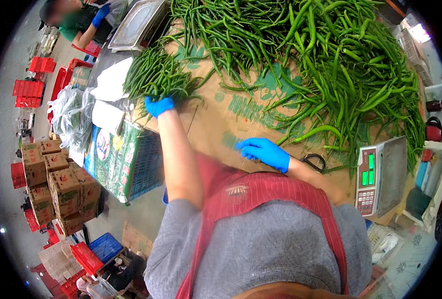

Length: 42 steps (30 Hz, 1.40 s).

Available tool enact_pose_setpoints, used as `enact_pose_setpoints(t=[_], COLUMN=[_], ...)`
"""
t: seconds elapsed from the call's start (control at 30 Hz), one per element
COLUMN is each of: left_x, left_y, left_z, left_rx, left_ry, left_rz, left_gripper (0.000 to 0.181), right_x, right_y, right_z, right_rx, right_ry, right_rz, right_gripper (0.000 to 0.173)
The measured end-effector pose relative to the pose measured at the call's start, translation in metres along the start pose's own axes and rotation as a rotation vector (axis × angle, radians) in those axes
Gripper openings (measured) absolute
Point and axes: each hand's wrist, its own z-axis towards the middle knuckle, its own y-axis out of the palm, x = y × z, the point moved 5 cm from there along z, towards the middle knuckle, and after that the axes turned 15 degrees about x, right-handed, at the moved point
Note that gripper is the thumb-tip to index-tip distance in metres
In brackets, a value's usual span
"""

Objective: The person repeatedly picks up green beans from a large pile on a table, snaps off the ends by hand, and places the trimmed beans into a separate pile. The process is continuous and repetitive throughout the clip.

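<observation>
My left hand [159, 107], in a blue glove, is at the near side of a small heap of long green chili peppers [157, 76]. Its fingers are partly hidden among the peppers, so whether they grip any cannot be seen. My right hand [264, 152], also gloved in blue, hovers over the printed cardboard sheet [209, 123] with its fingers loosely spread and nothing in them. Beyond it spreads a big pile of green chili peppers [318, 67], darker to the left and lighter to the right.
A digital scale [381, 177] with lit green digits stands at the right. Another weighing platform [138, 24] is at the far left, near a person in blue gloves [101, 15]. White sheets [110, 80], plastic bags [71, 112] and a green-printed crate cover [112, 160] lie left of me.
</observation>
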Motion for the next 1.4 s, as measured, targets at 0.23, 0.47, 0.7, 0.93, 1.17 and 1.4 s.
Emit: enact_pose_setpoints(t=[0.23, 0.47, 0.7, 0.93, 1.17, 1.4], left_x=[-0.005, 0.014, 0.038, 0.038, 0.025, 0.025], left_y=[0.029, 0.039, -0.016, -0.066, -0.029, 0.013], left_z=[0.052, 0.044, -0.004, -0.045, -0.097, -0.12], left_rx=[0.032, -0.075, 0.146, 0.305, -0.216, -0.51], left_ry=[-0.07, -0.291, -0.163, 0.151, 0.458, 1.371], left_rz=[0.093, 0.073, 0.334, 0.331, 0.711, 1.704], left_gripper=[0.049, 0.049, 0.045, 0.035, 0.024, 0.071], right_x=[0.017, 0.02, 0.023, 0.016, -0.009, -0.05], right_y=[-0.007, -0.02, -0.033, -0.025, -0.035, -0.043], right_z=[0.0, 0.003, 0.016, 0.023, 0.045, 0.078], right_rx=[0.026, 0.053, 0.072, 0.064, 0.112, 0.186], right_ry=[-0.002, 0.032, -0.017, -0.111, -0.142, -0.225], right_rz=[-0.005, -0.052, -0.026, -0.08, -0.143, -0.19], right_gripper=[0.03, 0.028, 0.03, 0.029, 0.022, 0.022])
